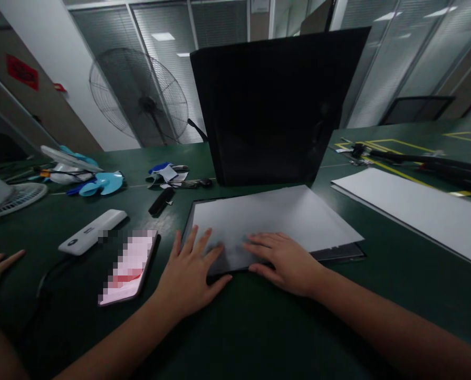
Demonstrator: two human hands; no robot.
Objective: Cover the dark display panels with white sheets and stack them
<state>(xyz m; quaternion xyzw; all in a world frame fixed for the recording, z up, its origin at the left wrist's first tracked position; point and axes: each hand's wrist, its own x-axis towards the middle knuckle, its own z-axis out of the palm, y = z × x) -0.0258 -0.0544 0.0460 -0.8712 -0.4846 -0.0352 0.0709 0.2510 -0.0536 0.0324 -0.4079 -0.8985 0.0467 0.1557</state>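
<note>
Near edge of the green bench (259,327): a phone (129,266) and white power bank (93,232) lie left. Left hand (188,274) and right hand (285,261), both flat with fingers released, press the white sheet (282,216) on a dark tray. Far behind stands a black panel (275,105); a fan (140,97) stands beyond, left.

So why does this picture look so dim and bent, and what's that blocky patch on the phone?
Head view: the room is dim, with ceiling lights only glinting in the glass behind; the wide lens bows the table edges and walls; the phone screen is pixelated; the white sheet is the brightest thing, under the left hand and right hand, both flat and fairly sharp.
</note>
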